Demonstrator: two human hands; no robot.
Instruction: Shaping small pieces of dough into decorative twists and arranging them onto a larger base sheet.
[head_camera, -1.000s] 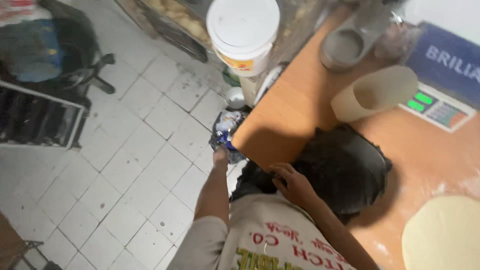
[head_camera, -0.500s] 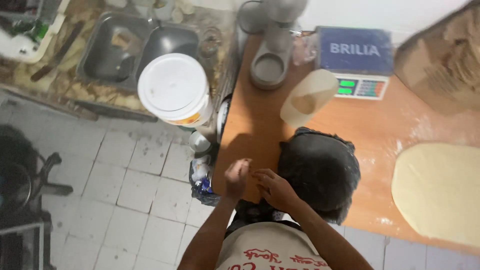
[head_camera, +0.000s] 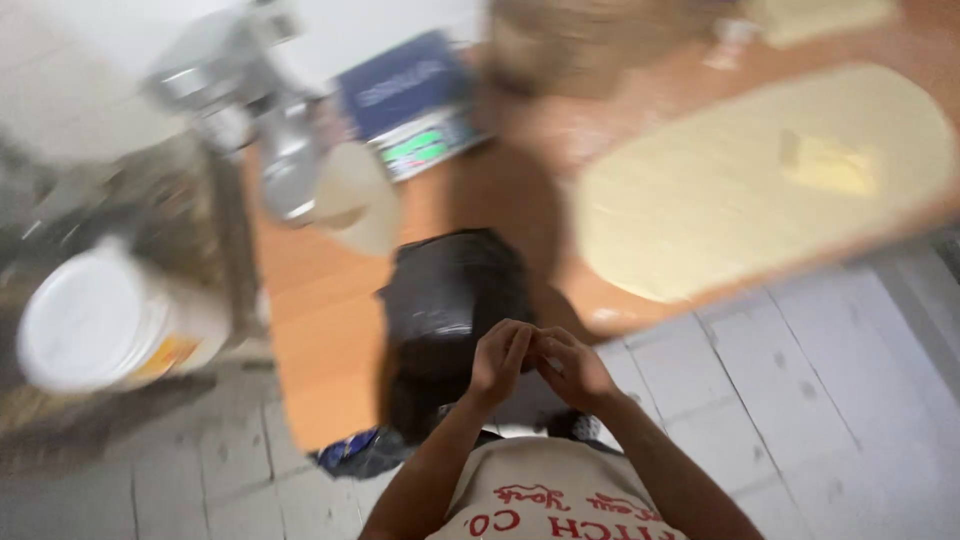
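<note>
The whole view is smeared by motion blur; the scale (head_camera: 415, 115) shows only green smudges where its display is. The metal machine (head_camera: 245, 110) at the table's far end has no clear outline; the white bucket (head_camera: 100, 320) is soft at its rim. Whether the left hand (head_camera: 500, 360) and right hand (head_camera: 572, 372) pinch something between the fingers cannot be told; the black bag (head_camera: 450, 300) hides the table edge beneath it; the picture's lower edge cuts off both forearms.

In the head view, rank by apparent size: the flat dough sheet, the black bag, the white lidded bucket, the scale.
Largest to smallest, as they look:
1. Flat dough sheet
2. Black bag
3. White lidded bucket
4. Scale

The frame is blurred, and the bag lies nearer the camera, so its rank over the bucket is unsure.
</note>
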